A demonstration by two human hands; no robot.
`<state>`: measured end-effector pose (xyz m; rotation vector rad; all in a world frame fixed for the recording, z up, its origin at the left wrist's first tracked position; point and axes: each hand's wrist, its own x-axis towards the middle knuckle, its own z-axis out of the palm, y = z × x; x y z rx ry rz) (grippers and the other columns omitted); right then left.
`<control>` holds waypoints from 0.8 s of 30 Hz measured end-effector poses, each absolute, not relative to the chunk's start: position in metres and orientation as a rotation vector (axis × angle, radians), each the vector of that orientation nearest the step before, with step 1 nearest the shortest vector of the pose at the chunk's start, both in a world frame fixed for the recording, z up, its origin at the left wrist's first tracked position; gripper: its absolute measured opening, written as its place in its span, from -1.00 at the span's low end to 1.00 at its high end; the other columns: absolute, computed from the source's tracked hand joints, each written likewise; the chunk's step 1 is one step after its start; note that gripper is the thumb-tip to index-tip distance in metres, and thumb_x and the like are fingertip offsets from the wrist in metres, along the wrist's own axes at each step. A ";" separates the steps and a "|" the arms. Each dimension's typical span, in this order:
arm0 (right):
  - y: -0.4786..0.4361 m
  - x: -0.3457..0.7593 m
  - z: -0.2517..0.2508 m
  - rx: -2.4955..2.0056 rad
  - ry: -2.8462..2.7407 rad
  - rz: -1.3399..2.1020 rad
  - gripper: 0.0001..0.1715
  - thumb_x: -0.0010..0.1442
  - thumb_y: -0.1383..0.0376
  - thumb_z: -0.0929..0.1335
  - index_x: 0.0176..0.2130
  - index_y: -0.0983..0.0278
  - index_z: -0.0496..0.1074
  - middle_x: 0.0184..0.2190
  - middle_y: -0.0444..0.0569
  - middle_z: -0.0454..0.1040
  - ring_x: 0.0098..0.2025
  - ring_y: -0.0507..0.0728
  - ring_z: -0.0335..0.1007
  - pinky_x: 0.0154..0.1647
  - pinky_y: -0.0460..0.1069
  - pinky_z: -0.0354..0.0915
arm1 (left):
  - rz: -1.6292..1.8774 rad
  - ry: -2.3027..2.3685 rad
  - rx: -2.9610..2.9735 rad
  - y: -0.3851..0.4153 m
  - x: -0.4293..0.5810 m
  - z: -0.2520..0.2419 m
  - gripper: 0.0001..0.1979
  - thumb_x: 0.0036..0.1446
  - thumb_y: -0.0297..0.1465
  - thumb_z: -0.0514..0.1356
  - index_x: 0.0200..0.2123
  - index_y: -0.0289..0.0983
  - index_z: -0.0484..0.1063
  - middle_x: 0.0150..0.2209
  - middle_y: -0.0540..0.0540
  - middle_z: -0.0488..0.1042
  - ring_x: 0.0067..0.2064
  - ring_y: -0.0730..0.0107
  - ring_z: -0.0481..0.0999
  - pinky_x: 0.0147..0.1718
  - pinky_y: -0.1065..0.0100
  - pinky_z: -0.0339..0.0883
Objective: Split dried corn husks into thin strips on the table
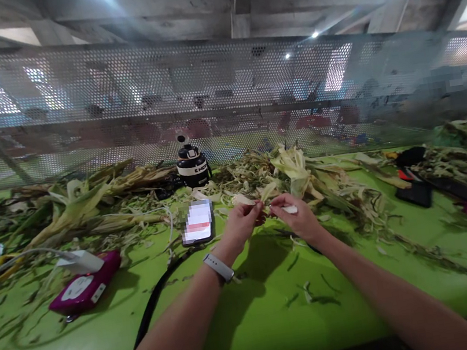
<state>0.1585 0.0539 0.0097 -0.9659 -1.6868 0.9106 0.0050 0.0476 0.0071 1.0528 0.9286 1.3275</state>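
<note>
A black bottle (193,172) is standing upright at the back of the green desk (274,330) among dried husks (77,204), its opaque walls concealing any contents. The left hand's (238,228) fingers are pinching a pale husk piece (243,200), which is projecting just above the index finger; the right hand's (301,222) fingers are gripping a whitish strip (290,210), lying between thumb and palm.

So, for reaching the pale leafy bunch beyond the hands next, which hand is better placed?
The right hand, probably: the pale leafy bunch lies almost straight beyond it; the left hand is farther off. The right seems to hold a pale strip, so may need freeing.
</note>
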 end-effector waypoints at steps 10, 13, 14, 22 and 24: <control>0.049 0.153 0.010 -0.980 -1.625 0.853 -0.66 0.02 0.13 0.37 -0.22 0.24 0.30 -0.41 -0.06 0.49 -0.32 0.12 0.43 -0.26 0.02 0.30 | 1.514 0.826 0.788 0.052 0.003 0.008 -0.73 -0.21 -0.33 0.36 -0.41 -0.34 0.44 -0.53 0.03 0.45 -0.49 0.56 0.42 -0.44 0.49 0.30; 0.051 0.152 0.011 -1.063 -1.469 1.045 -0.52 -0.05 0.05 0.40 -0.21 0.25 0.24 -0.46 -0.08 0.47 -0.37 0.11 0.41 -0.35 -0.02 0.28 | 1.533 0.755 0.683 0.054 0.000 0.010 -0.75 -0.19 -0.40 0.35 -0.38 -0.33 0.41 -0.45 -0.01 0.50 -0.41 0.55 0.47 -0.36 0.49 0.33; 0.051 0.151 0.010 -1.083 -1.462 1.105 -0.51 -0.06 0.02 0.40 -0.24 0.26 0.25 -0.45 -0.07 0.47 -0.36 0.10 0.40 -0.35 -0.02 0.28 | 1.536 0.739 0.666 0.054 0.000 0.011 -0.75 -0.18 -0.42 0.35 -0.37 -0.32 0.41 -0.42 -0.01 0.51 -0.40 0.55 0.48 -0.35 0.50 0.33; 0.047 0.143 -0.003 -0.940 -1.855 1.487 -0.39 -0.02 0.01 0.39 -0.07 0.28 0.25 -0.53 -0.16 0.41 -0.48 0.05 0.35 -0.45 -0.07 0.21 | 1.544 0.776 0.713 0.048 0.005 0.013 -0.65 -0.27 -0.39 0.38 -0.35 -0.31 0.39 -0.40 -0.01 0.49 -0.37 0.47 0.50 -0.35 0.42 0.33; 0.050 0.146 -0.003 -0.998 -1.950 1.257 -0.58 0.07 0.02 0.32 -0.23 0.30 0.33 -0.55 -0.15 0.37 -0.51 0.03 0.29 -0.48 -0.08 0.18 | 1.572 0.829 0.760 0.051 0.003 0.011 -0.66 -0.30 -0.34 0.39 -0.40 -0.33 0.40 -0.42 0.01 0.48 -0.43 0.50 0.47 -0.37 0.41 0.31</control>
